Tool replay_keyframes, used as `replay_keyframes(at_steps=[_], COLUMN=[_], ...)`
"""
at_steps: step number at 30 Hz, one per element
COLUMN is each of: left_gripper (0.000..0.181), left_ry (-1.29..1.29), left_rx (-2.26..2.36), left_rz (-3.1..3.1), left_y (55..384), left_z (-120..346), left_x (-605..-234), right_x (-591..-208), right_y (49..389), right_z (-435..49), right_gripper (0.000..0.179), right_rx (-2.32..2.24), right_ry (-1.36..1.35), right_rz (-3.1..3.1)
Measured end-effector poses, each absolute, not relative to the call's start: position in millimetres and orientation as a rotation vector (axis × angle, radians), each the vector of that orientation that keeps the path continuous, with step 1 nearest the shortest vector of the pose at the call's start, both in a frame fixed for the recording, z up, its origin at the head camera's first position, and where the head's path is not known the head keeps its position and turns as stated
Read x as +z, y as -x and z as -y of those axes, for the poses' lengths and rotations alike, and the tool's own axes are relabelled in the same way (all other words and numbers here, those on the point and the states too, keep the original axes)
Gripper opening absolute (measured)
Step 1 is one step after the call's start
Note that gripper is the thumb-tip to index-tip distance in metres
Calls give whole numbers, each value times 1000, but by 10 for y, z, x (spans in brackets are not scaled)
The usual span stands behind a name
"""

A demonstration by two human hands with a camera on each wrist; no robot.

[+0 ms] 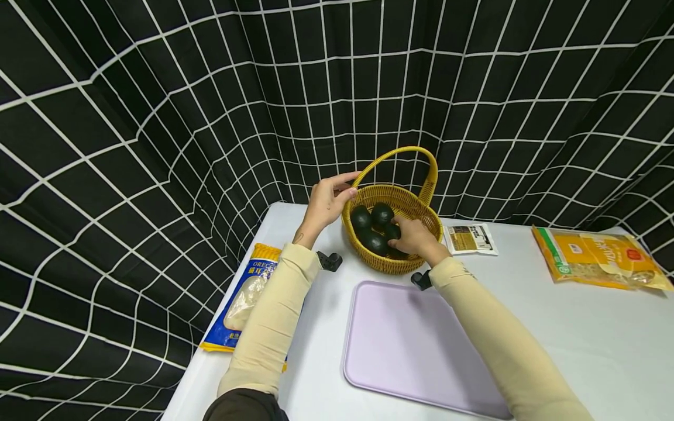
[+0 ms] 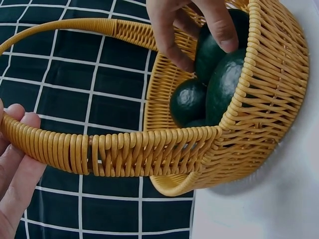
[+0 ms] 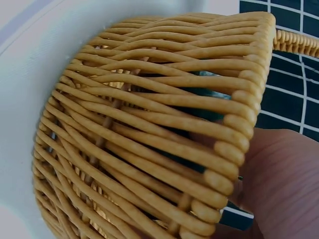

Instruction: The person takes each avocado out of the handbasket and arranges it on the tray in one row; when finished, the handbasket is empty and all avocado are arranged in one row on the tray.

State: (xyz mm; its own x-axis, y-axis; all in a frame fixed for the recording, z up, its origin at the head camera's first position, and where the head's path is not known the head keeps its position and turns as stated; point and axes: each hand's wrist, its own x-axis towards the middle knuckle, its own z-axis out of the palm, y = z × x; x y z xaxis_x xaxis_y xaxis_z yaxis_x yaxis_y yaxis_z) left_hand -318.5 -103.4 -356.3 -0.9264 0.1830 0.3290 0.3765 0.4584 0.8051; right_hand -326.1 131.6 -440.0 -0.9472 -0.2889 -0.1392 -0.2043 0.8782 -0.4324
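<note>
A yellow woven basket [image 1: 387, 267] with a tall arched handle [image 1: 405, 149] stands on the white table. My left hand [image 1: 329, 202] holds one side of that handle between thumb and fingers. Inside the basket lie several smooth, dark green avocados [image 1: 375, 242]. Reaching over the near rim, my right hand [image 1: 418, 238] grips one avocado [image 2: 209, 56] at the basket's right side. In the left wrist view, its thumb and fingers straddle this fruit, beside another avocado [image 2: 227, 84]. The basket wall [image 3: 129, 104] hides most of the right fingers in the right wrist view.
A pale purple tray [image 1: 411, 345] lies in front of the basket, partly under the right forearm. To the left is a blue and yellow bag [image 1: 253, 286], to the right a small packet [image 1: 470, 239] and an orange bag [image 1: 600, 257]. Black gridded cloth [image 1: 337, 88] hangs behind.
</note>
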Motion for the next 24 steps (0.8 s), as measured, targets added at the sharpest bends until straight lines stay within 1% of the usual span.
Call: replay_keyframes(at_steps=[18,24], left_gripper=[38,39], left_ry=[475,480], left_rx=[-1474,-1452], left_rz=[2504,2495], left_y=[3191,3189], left_z=[1012,1016], left_x=[-3580,-3585], right_x=[-4436,-4397], right_y=[3218,3207], right_z=[-1357,-1364], right_gripper=[60,62], right_rx=[-733,-800], right_ry=[324,327], right_rz=[-2906,-2937])
